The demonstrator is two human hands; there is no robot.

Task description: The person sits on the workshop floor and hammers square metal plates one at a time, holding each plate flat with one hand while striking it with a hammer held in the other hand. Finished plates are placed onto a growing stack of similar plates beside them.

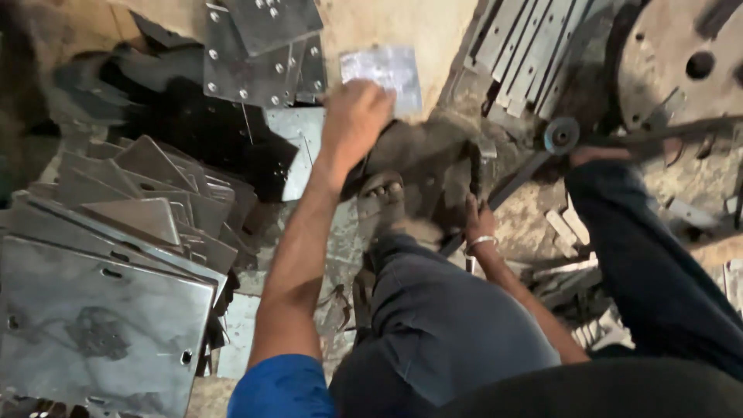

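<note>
We take the sandalled foot (381, 203) as landmark. Our left hand (354, 116) lies just behind it, gripping a small square plate (385, 71). Our right hand (478, 223) sits right of it on a lever (507, 186). Stacked steel plates (116, 263) lie left; the round flange disc (681, 62) far right, behind.

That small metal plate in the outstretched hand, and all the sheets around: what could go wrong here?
The left hand grips the small metal plate bare, so a sharp edge could cut it. The sandalled foot sits with toes exposed below the plate; a drop might hurt it. The leaning stack of steel plates beside the arm could slide. The right hand rests on a dark lever, close to pinch points.
</note>
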